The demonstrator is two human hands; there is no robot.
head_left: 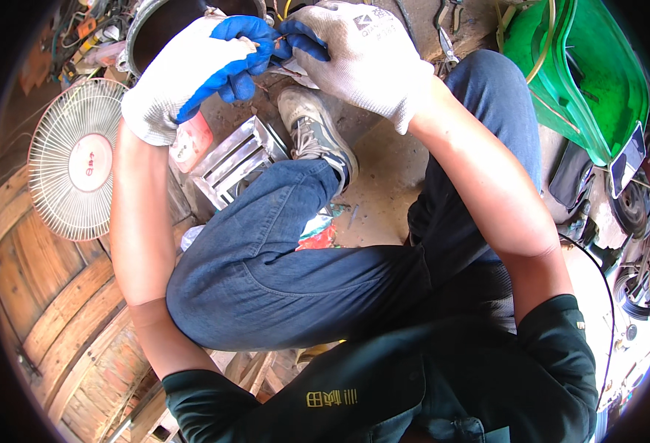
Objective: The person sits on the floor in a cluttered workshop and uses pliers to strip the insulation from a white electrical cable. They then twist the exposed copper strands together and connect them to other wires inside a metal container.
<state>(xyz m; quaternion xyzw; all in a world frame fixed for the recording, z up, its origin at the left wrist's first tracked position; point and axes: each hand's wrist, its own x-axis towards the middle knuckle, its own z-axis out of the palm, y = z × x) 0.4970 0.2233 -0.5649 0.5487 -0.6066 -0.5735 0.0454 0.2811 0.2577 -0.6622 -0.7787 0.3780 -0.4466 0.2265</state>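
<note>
My left hand (195, 74), in a white glove with a blue-coated palm, is closed in a pinch at the top of the view. My right hand (358, 59), gloved the same way, meets it with fingertips pressed together. Between the two sets of fingertips shows a thin copper-coloured wire (281, 38); its ends are hidden in the gloves. Behind the left glove stands a dark round tub (134, 46) with a grey rim. Below the hands is my shoe (316, 136), beside a slatted metal frame (240, 159).
A round fan grille (59, 166) stands at left above wooden boards (55, 295). At upper right is a green plastic bin (520, 40), with a phone-like slab (626, 161) at its edge. Pliers (444, 33) lie beyond my right hand. Coils and clutter fill the far right.
</note>
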